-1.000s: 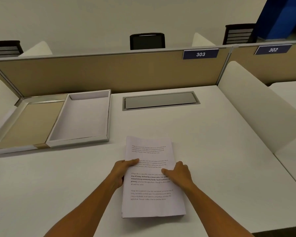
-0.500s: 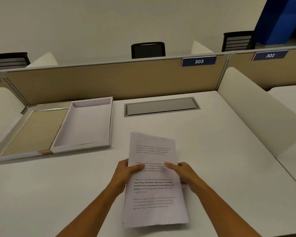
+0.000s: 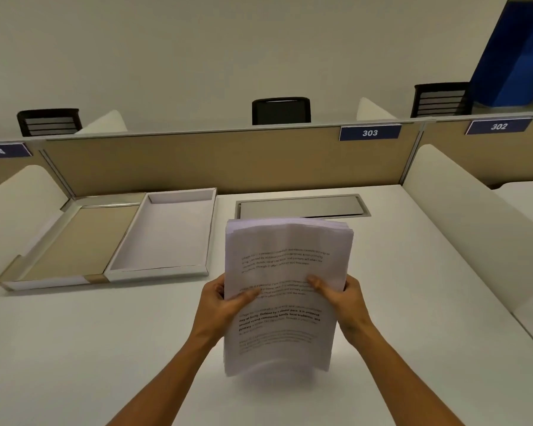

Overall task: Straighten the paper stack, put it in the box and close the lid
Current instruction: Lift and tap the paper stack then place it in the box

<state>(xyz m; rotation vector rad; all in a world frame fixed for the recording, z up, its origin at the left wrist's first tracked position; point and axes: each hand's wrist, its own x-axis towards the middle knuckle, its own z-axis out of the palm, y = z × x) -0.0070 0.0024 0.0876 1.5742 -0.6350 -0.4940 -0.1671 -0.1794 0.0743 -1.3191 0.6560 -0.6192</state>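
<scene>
Beside open box (image 3: 162,232), held paper stack (image 3: 285,272)

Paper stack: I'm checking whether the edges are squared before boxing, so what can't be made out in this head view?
- Bottom edge of the paper stack: motion-blurred, so whether it touches the desk is unclear.
- Printed text: too small and soft to read.
- Fingers of the left hand and right hand: mostly hidden behind the sheets.
- Left side of the box lid: partly hidden by the white divider.
</scene>
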